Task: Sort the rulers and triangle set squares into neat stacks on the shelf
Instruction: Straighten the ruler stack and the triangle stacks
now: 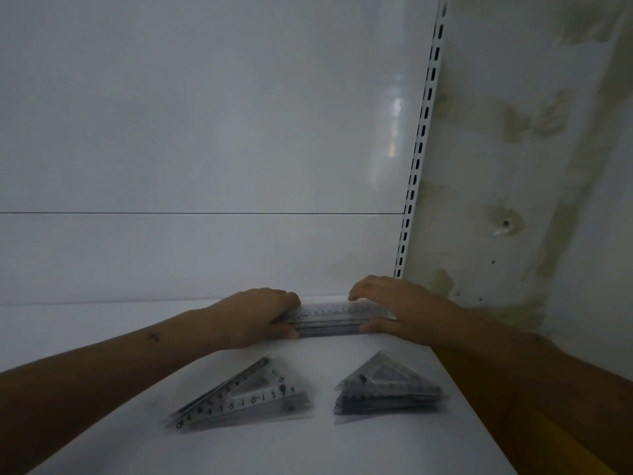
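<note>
While both hands square its ends, the ruler stack (337, 318) lies at the shelf (102, 337) back; left hand (255, 318) and right hand (394, 310) each clasp an end (two set-square stacks (246, 397) sit nearer).

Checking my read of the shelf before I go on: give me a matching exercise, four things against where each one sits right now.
Things:
1. ruler stack
2. numbered set square stack
3. right-hand set square stack
4. slotted upright

Places:
A. front of the shelf, left of the other triangles
B. back of the shelf, between left hand and right hand
C. right edge of the back panel
D. front of the shelf, nearer the right arm

Pairs: 1-B, 2-A, 3-D, 4-C
</note>
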`<state>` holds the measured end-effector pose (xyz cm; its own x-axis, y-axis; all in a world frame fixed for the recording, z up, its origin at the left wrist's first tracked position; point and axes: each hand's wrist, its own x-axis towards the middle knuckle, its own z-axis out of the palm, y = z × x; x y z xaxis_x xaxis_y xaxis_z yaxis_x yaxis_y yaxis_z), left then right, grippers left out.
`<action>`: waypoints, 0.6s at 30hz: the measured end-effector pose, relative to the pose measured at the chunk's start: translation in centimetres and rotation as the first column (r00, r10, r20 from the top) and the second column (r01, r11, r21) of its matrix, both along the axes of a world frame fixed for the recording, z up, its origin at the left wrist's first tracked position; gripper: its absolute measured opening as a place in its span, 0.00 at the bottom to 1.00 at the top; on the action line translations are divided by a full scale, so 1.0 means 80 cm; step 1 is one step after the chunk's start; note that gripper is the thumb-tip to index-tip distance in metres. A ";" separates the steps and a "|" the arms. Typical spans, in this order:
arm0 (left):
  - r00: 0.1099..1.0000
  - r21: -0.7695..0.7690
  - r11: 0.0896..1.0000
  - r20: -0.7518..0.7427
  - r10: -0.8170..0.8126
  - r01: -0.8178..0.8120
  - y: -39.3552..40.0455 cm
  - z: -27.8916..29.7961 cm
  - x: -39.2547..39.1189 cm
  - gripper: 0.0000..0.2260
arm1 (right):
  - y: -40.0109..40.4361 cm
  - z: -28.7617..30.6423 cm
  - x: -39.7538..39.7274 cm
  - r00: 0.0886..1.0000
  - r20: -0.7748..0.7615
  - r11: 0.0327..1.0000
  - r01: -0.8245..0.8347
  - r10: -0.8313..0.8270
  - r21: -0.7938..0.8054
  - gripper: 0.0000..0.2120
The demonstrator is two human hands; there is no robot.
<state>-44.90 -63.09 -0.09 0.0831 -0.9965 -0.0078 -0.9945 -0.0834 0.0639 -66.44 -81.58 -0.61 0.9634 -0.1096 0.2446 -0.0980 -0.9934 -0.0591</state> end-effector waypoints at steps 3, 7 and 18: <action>0.998 -0.019 1.000 -0.064 0.009 -0.010 -0.002 -0.001 0.006 0.23 | 0.007 0.005 0.013 0.994 -0.096 0.993 0.063 -0.053 0.103 0.31; 0.997 -0.022 0.999 -0.067 0.041 -0.042 0.000 0.000 0.015 0.34 | 0.011 0.005 0.020 0.968 -0.232 0.993 0.072 -0.092 -0.094 0.31; 0.974 -0.122 0.986 -0.212 0.086 -0.114 0.007 -0.011 0.015 0.26 | 0.014 0.002 0.022 0.973 -0.204 0.994 0.107 -0.109 -0.019 0.27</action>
<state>-43.69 -62.53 -0.99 0.1926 -0.9765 0.0964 -0.9460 -0.1587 0.2825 -64.70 -80.46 -0.48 0.9756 -0.2148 0.0446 -0.2141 -0.9766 -0.0189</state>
